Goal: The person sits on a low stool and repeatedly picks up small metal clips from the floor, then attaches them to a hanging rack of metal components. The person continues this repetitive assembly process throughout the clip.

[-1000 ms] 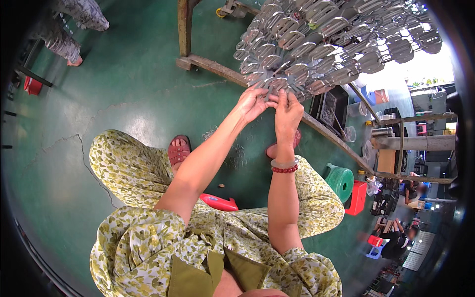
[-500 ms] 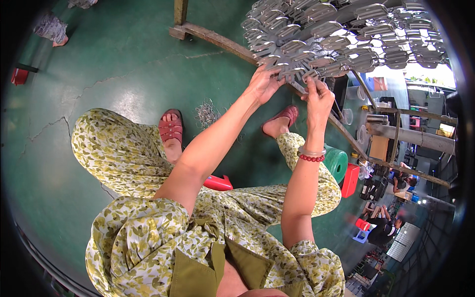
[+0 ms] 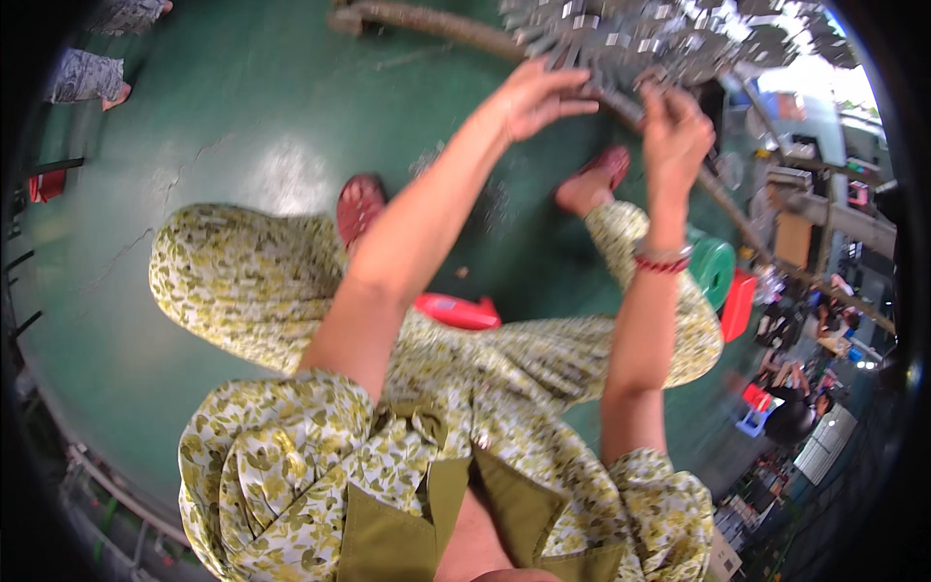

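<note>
A hanging cluster of shiny metal pieces point(image 3: 659, 39) fills the top of the head view, blurred by motion. My left hand point(image 3: 538, 97) reaches up to its lower edge, fingers stretched against the pieces; whether it grips one is unclear. To the right, my right hand point(image 3: 674, 131) has its fingers curled around a piece at the cluster's underside. A red bead bracelet point(image 3: 662, 260) circles my right wrist. I sit low in yellow-green floral clothes point(image 3: 291, 456).
A wooden bar point(image 3: 427, 19) runs below the cluster. My feet in red sandals point(image 3: 359, 204) rest on the green floor point(image 3: 223, 116). There is a red stool point(image 3: 456, 310) under me, green point(image 3: 715, 272) and red point(image 3: 739, 306) stools at right. Another person's legs point(image 3: 87, 73) are far left.
The view has dipped, so the metal cluster has slid to the top edge. Both hands have stayed at its lower edge. The picture has become blurred.
</note>
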`<state>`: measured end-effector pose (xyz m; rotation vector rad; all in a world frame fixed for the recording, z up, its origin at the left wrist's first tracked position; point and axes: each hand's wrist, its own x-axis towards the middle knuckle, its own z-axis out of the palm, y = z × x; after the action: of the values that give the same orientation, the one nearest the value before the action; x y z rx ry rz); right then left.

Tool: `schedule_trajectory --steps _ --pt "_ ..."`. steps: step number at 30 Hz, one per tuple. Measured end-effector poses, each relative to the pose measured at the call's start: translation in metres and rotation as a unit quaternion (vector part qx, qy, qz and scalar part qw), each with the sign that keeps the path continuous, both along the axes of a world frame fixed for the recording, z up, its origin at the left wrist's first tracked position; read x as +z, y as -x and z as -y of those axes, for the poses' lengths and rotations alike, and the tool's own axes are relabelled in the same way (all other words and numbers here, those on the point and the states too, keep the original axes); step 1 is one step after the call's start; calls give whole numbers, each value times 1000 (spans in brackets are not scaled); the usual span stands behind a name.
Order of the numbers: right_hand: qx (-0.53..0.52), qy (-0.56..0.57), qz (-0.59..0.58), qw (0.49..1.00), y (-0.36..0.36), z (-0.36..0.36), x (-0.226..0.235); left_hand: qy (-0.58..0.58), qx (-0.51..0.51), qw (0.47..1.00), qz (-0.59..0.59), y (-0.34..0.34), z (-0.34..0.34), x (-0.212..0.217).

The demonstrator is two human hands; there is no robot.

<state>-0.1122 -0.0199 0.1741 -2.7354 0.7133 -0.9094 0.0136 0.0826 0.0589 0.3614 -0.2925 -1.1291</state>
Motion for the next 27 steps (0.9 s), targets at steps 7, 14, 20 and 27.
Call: schedule_trajectory --steps 7,14,20,27 --pt "-11 -143 89 986 -3 -26 11 -335 -160 759 536 -37 -63 -89" --pt "66 -28 135 988 -8 -23 7 -455 -150 430 765 16 -109 -149" --pt "55 -97 150 982 -12 -3 -4 -446 -124 429 776 45 -128 -193" --pt "46 -133 148 979 -13 -8 7 -537 -269 563 567 29 -97 -140"
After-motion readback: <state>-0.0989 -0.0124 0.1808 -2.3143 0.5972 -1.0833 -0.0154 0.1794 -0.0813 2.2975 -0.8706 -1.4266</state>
